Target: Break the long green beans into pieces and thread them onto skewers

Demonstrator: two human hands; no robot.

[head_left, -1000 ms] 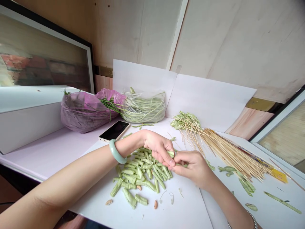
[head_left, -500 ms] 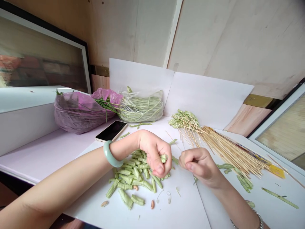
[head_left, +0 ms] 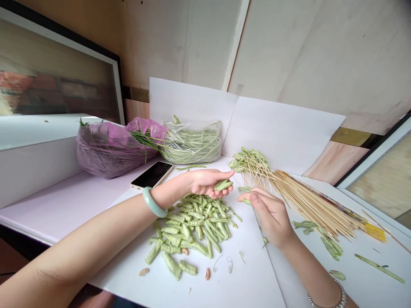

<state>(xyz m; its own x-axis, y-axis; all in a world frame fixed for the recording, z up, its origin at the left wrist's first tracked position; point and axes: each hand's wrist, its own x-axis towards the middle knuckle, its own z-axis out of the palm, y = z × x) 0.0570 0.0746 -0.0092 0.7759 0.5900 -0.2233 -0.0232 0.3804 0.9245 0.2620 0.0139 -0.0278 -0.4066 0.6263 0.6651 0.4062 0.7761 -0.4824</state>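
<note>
My left hand (head_left: pixel 208 182), palm turned up with a green bangle on the wrist, holds a few cut green bean pieces (head_left: pixel 223 185) in its curled fingers, thumb stretched out. To its right, my right hand (head_left: pixel 268 211) pinches a short bean piece (head_left: pixel 246 201) between thumb and forefinger. Beneath the left hand a heap of cut green bean pieces (head_left: pixel 192 229) is spread on the white sheet. Another bit of bean (head_left: pixel 244 189) lies just beyond the right fingertips. Loose brown bean seeds (head_left: pixel 207 273) lie in front of the heap.
Bamboo skewers (head_left: pixel 311 201) lie at the right; behind them are skewers threaded with beans (head_left: pixel 250 160). A clear bag of long beans (head_left: pixel 192 143), a purple bag (head_left: pixel 109 149) and a phone (head_left: pixel 152 174) sit at the back left. More bean bits (head_left: pixel 330 246) lie at right.
My left hand has turned from a downward fist to palm up, showing the bean pieces in it. My right hand has rotated, and a bean piece now shows in its pinch.
</note>
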